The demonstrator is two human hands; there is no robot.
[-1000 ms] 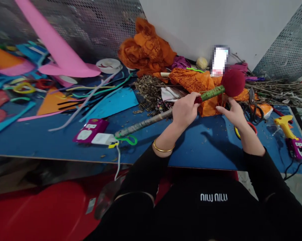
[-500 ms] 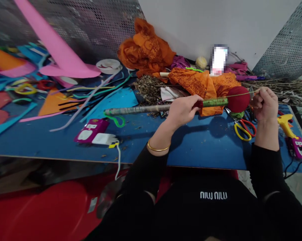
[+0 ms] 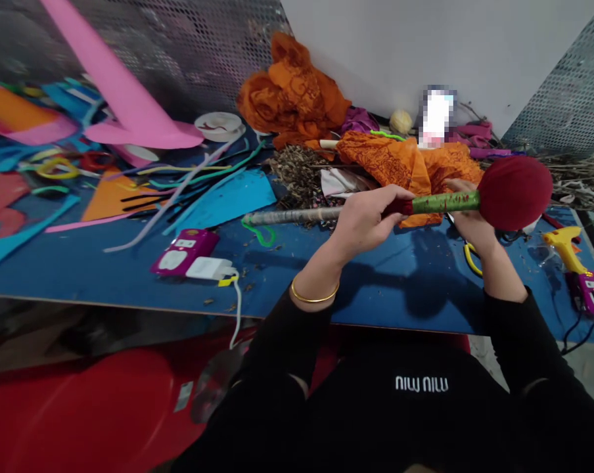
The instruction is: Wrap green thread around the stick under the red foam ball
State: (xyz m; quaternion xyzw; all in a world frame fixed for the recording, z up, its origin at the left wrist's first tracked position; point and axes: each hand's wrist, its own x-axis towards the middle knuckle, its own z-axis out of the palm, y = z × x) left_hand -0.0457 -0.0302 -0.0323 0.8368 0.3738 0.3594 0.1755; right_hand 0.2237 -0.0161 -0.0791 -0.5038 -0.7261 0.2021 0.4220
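My left hand (image 3: 370, 220) is closed round a long stick (image 3: 297, 215), which lies level above the table. Beyond my fingers, the stick has a green wrapping (image 3: 447, 202) flecked with red. A large dark red fabric ball (image 3: 515, 192) caps its right end. My right hand (image 3: 477, 230) is curled behind and under the green part, close to the ball. The stick hides most of its fingers, and no thread can be made out in them. Below that hand shows a yellow handle of the scissors (image 3: 471, 261).
Orange cloth (image 3: 376, 157) and dried plants (image 3: 297, 174) lie behind the stick. A yellow glue gun (image 3: 568, 249) is at the right, a purple box (image 3: 186, 251) with a white plug at the left. Pink felt hat (image 3: 129, 98), coloured strips and a lit phone (image 3: 435, 118) are farther back.
My right hand has swung left from beyond the ball to behind the green wrapping. The green thread it was pulling taut is out of sight. Stick and ball have shifted right.
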